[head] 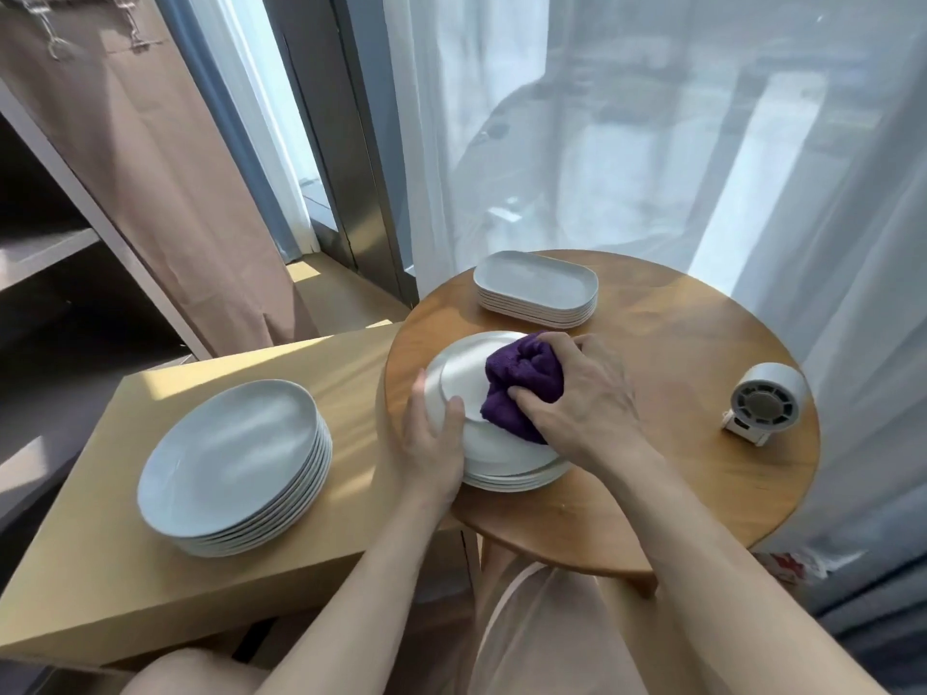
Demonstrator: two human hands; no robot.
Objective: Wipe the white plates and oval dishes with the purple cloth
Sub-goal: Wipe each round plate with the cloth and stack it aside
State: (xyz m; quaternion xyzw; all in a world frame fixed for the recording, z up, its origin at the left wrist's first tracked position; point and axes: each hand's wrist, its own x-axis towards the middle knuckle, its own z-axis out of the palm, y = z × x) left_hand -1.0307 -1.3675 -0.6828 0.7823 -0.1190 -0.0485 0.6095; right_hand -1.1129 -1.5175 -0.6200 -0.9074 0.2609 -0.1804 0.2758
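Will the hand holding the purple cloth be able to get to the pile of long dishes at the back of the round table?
Probably yes. The right hand with the purple cloth sits just in front of the oval dishes, and only bare round table lies between them.

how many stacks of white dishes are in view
3: one plate stack on the side table, a second plate stack on the round table, oval dishes at its far edge.

Part of top plate under purple cloth
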